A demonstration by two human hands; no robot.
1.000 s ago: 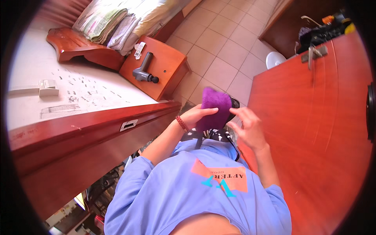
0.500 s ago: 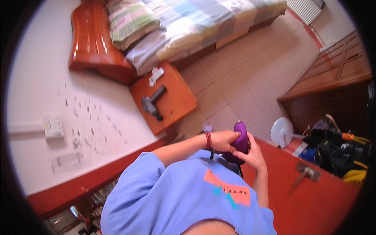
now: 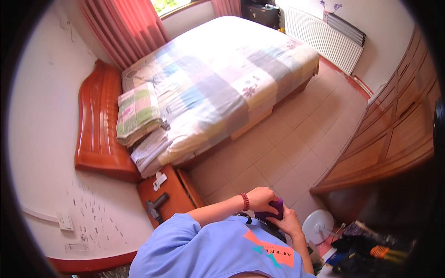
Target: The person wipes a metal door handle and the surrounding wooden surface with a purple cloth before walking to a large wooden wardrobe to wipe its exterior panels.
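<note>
Close to my body I hold a purple rounded object, perhaps a case [image 3: 277, 210], between both hands. My left hand [image 3: 260, 199], with a red beaded bracelet at the wrist, lies over its top with the fingers curled over the far side. From the right, my right hand [image 3: 288, 221] grips its lower side, thumb toward the object. Part of the purple surface is covered by my fingers, and its exact kind cannot be made out. Something black, like a strap, shows below it against my blue shirt [image 3: 208, 245].
A bed [image 3: 218, 69] with a checked cover fills the far side. At its near left corner stands an orange nightstand [image 3: 178, 194] with a dark massage gun [image 3: 156, 207] and a white remote [image 3: 160, 180]. Right are a wooden wardrobe [image 3: 384, 134], a white round stand [image 3: 317, 226] and dark bags [image 3: 371, 255].
My view has tilted up, bringing the whole bed, the curtains and the radiator in. Both hands stay on the purple object, which now appears lower and more covered by my fingers.
</note>
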